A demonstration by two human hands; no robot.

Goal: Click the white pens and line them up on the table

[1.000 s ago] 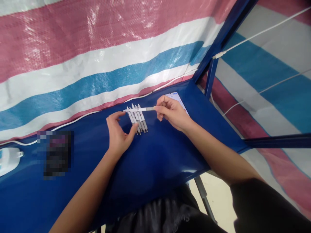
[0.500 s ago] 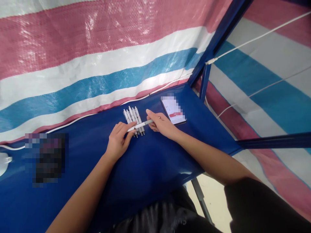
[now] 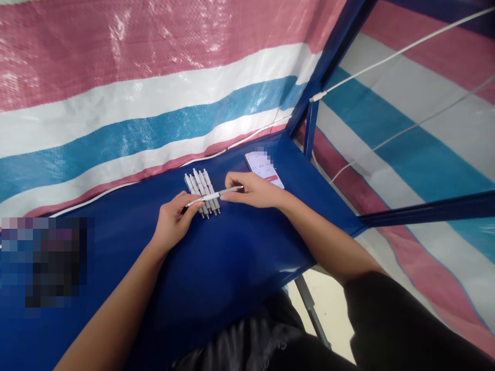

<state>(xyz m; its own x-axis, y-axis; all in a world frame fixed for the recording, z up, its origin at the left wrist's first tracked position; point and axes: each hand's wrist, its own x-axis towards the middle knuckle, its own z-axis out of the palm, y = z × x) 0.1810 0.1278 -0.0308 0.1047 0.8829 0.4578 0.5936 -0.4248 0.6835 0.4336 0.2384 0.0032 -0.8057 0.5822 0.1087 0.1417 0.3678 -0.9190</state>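
Between my two hands a white pen [image 3: 211, 196] with a grey grip is held nearly level, its tip toward the right. My left hand [image 3: 175, 215] pinches the pen's left end between thumb and fingers. At the grey grip end, my right hand [image 3: 253, 189] is closed on the pen, with the dark tip showing past the fingers. Just beneath the held pen, several more white pens [image 3: 198, 178] lie side by side on the blue table [image 3: 232, 263], their grey ends toward me. The held pen and my left fingers hide part of that row.
A phone [image 3: 275, 180] with a lit screen lies beyond my right hand. A dark, pixelated object [image 3: 58, 263] is at the left of the table. A striped sheet [image 3: 154, 129] hangs behind. A white cable [image 3: 371, 56] crosses the blue frame [image 3: 309, 129] at right.
My right hand has shifted its grip, with its fingers now curled differently and the pen tip exposed. The whole view has shifted slightly, and the pens in the row lie as before.
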